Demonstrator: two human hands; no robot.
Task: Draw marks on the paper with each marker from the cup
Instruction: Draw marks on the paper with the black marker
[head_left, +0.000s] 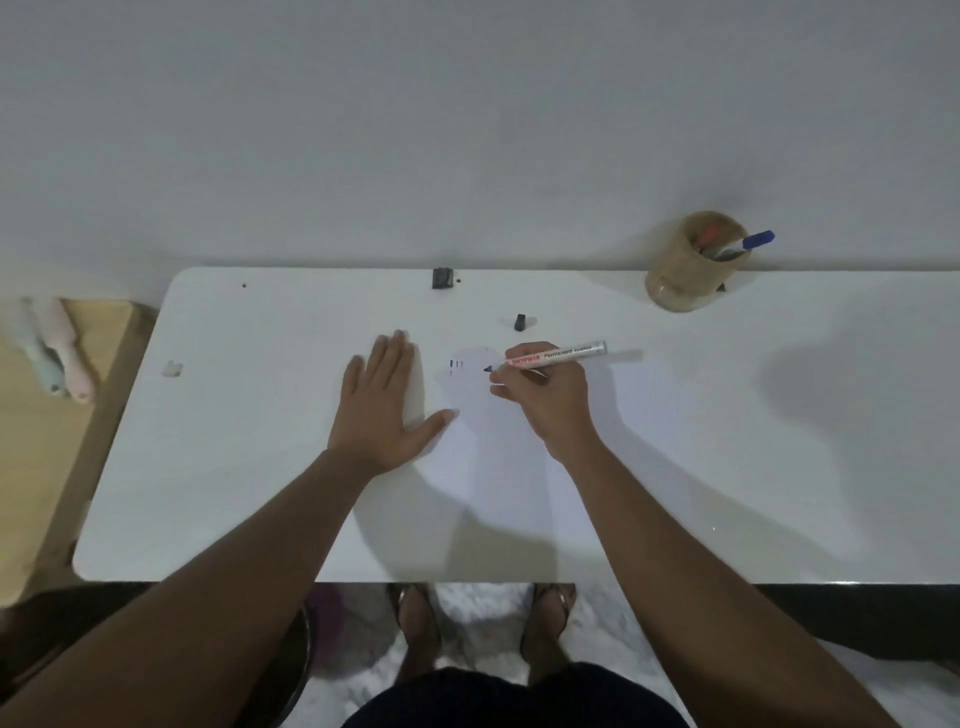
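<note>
A white sheet of paper (493, 457) lies on the white table (234, 467), with a few short dark marks (456, 365) near its far edge. My right hand (545, 400) grips an uncapped silver permanent marker (561, 356), its black tip hovering just right of the marks. My left hand (387, 405) rests flat on the paper's left side, fingers spread. The marker's black cap (520, 322) stands on the table behind the paper. A tan cup (691, 265) at the back right holds a blue-capped marker (753, 241) and others.
A small black object (442, 278) sits at the table's back edge against the wall. A small pale scrap (172, 369) lies at the left. A wooden surface (31, 441) with pastel items stands left of the table. My feet show below the front edge.
</note>
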